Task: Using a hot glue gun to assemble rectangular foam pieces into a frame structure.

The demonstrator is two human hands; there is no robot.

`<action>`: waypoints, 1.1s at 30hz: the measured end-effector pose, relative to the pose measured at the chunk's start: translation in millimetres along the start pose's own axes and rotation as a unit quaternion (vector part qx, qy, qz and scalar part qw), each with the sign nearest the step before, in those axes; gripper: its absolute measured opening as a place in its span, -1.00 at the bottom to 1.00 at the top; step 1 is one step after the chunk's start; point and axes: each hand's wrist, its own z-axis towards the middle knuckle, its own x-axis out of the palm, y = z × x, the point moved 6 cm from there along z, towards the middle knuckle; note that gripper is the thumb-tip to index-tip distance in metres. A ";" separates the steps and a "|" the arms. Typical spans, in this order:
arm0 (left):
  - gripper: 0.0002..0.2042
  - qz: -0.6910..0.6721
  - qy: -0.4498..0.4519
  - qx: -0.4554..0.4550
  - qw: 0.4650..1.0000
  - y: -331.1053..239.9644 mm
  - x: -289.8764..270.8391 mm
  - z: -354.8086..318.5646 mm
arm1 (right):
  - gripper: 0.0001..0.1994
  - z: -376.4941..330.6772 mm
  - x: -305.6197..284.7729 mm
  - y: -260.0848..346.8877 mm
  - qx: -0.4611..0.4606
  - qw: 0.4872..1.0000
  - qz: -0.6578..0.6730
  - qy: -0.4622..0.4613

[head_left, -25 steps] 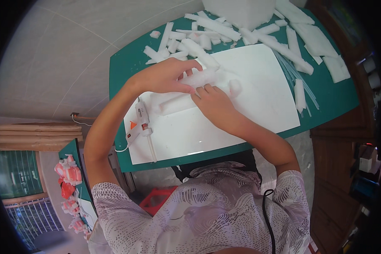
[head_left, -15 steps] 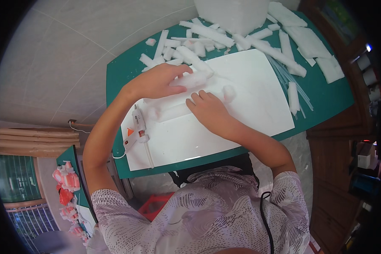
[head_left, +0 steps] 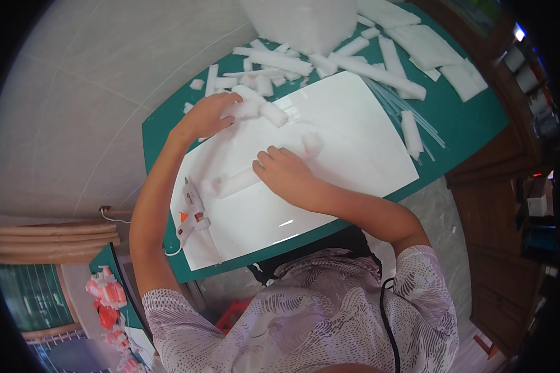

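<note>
My left hand [head_left: 210, 117] is at the far left of the white board [head_left: 361, 143], fingers and thumb closed around a short white foam piece [head_left: 247, 110] beside the scrap pile. Near the middle of the board, my right hand [head_left: 287, 180] curls over a long white foam bar [head_left: 238, 181] lying on the surface. Its fingers cover part of the bar. A small rounded foam lump [head_left: 312, 145] shows at the bar's right end, and whether it is joined there cannot be told. To the left rests a white glue gun [head_left: 193, 202] with an orange trigger.
Foam strips and scraps [head_left: 274, 60] litter the far side of the green table [head_left: 473, 133]. A large white block [head_left: 298, 25] stands behind them. Clear thin sticks [head_left: 410, 112] and flat foam sheets [head_left: 426, 46] lie at the right. Pink-and-white objects [head_left: 106, 289] sit on another table.
My left hand has moved left and away with the foam piece, toward the scraps. My right hand stays on the foam bar. The whole view has shifted and turned slightly.
</note>
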 end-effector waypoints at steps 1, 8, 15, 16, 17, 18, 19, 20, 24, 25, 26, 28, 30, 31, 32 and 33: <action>-0.61 -0.001 0.014 -0.004 1.000 -3.7 4.1 5.9 | -0.80 -1.7 0.1 -1.6 0.007 1.000 -0.003 0.001; -0.56 0.157 -0.073 -0.025 0.985 6.8 3.2 38.9 | -0.78 -0.1 -0.4 1.0 0.008 1.000 -0.012 0.007; -0.49 0.191 -0.160 0.042 0.967 -25.4 0.0 77.5 | -0.78 -1.3 4.5 -0.3 0.015 0.999 -0.027 0.018; -0.49 0.193 -0.167 0.024 0.967 -35.3 -2.7 79.0 | -0.78 -2.4 4.6 -1.6 0.021 0.999 -0.028 0.018; -0.48 0.198 -0.173 0.003 0.965 -43.6 -10.5 79.5 | -0.77 -0.6 5.0 0.3 0.016 0.999 -0.029 0.018; -0.48 0.198 -0.171 0.007 0.965 -54.5 -17.3 85.3 | -0.77 -0.9 5.3 1.2 0.014 0.999 -0.030 0.019; -0.48 0.208 -0.119 -0.017 0.971 -61.4 -19.2 93.5 | -0.77 -1.0 4.2 0.8 0.018 0.999 -0.030 0.020; -0.47 0.218 -0.066 -0.044 0.973 -66.9 -18.7 99.0 | -0.77 -0.2 2.7 2.0 0.018 0.999 -0.035 0.026; -0.54 0.135 -0.037 0.102 0.985 -127.0 -6.7 155.9 | -0.78 -0.9 -3.1 2.3 0.019 0.998 -0.051 0.032; -0.54 0.115 -0.032 0.138 0.983 -144.0 -1.0 170.5 | -0.78 -2.2 -1.2 2.9 0.021 0.998 -0.055 0.035; -0.54 0.126 -0.043 0.179 0.975 -157.4 6.3 183.3 | -0.79 -0.8 1.1 2.7 0.030 0.999 -0.043 0.016; -0.53 0.134 -0.060 0.220 0.964 -181.1 15.4 202.7 | -0.80 -0.6 -0.1 2.5 0.036 0.999 -0.035 0.002; -0.50 0.077 -0.034 0.255 0.963 -200.1 25.1 216.8 | -0.81 -0.7 -1.5 3.0 0.036 0.999 -0.003 -0.014; -0.50 0.074 -0.037 0.252 0.964 -203.0 28.1 222.8 | -0.81 0.8 1.4 3.7 0.033 0.999 -0.004 -0.010; -0.53 0.074 -0.021 0.249 0.965 -208.9 31.3 228.9 | -0.81 1.0 3.3 3.5 0.037 0.999 -0.010 0.005; -0.56 0.075 -0.006 0.244 0.967 -212.1 33.7 234.0 | -0.81 1.4 5.2 3.6 0.040 0.999 -0.017 0.020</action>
